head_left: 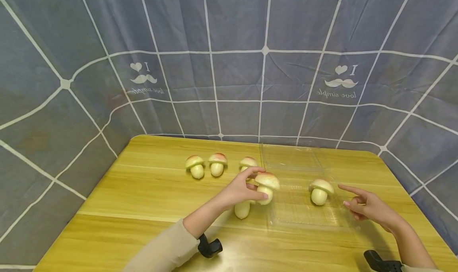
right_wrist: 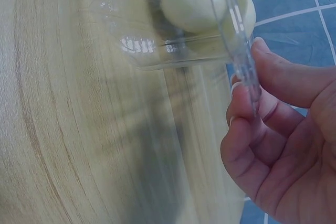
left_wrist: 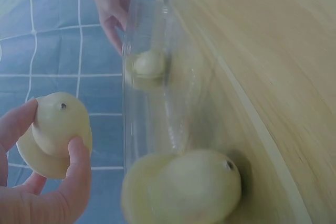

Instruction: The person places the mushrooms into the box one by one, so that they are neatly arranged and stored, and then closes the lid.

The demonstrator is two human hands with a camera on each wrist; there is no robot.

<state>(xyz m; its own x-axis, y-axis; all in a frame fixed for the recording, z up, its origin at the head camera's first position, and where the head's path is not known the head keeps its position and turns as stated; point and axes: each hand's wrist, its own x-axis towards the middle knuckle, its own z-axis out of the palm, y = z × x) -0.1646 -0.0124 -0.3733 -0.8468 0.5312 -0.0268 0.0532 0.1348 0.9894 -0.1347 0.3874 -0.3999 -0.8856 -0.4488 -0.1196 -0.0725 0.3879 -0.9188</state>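
A toy mushroom (head_left: 265, 186) with a pale stem and reddish cap is pinched between the thumb and fingers of my left hand (head_left: 237, 189), raised over the left side of a clear plastic box (head_left: 297, 218). In the left wrist view this mushroom (left_wrist: 58, 129) shows a small dark hole in its stem. Another toy mushroom (head_left: 319, 192) sits inside the box, towards its right side. My right hand (head_left: 372, 208) holds the box's right rim, with the rim between thumb and curled fingers in the right wrist view. Partly behind my left hand lies one more mushroom (head_left: 242, 210).
Further toy mushrooms lie in a row at the back left: a left one (head_left: 195, 166), a middle one (head_left: 217, 164) and a partly covered one (head_left: 247, 163). The box's clear lid (head_left: 291, 156) lies unfolded behind it on the wooden table (head_left: 143, 196). A grey checked curtain (head_left: 236, 77) hangs behind.
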